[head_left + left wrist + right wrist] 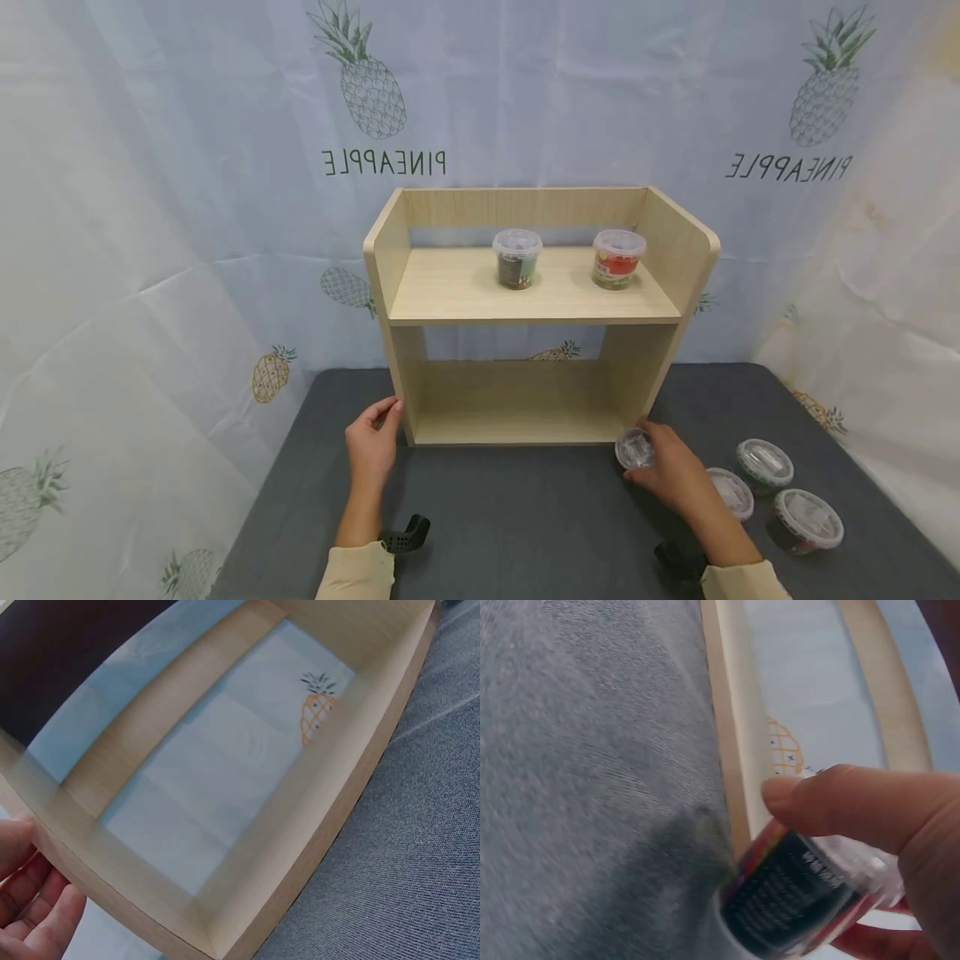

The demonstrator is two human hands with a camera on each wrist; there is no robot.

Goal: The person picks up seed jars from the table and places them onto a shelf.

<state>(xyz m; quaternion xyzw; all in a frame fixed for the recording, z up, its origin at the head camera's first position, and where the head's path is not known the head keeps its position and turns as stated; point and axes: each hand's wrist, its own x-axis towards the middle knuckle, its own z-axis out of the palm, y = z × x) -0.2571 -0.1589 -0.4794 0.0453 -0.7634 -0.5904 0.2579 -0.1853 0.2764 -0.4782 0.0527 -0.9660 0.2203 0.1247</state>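
Note:
A light wooden two-level shelf [450, 292] stands on the grey table [525, 517]. My left hand [372, 442] touches its lower left corner with straight fingers; in the left wrist view the fingers [34, 907] lie against the shelf's side edge [135, 889]. My right hand [671, 471] grips a small clear-lidded jar [634, 448] by the shelf's lower right corner. The right wrist view shows my thumb [840, 802] over this jar [795, 892], which has a dark, colourful label. Two similar jars [517, 258] [618, 258] stand on the upper shelf.
Three more lidded jars [764, 462] [807, 518] [731, 492] sit on the table to the right of my right hand. A pineapple-print curtain [187, 208] hangs behind and at both sides. The lower shelf bay [517, 396] holds nothing.

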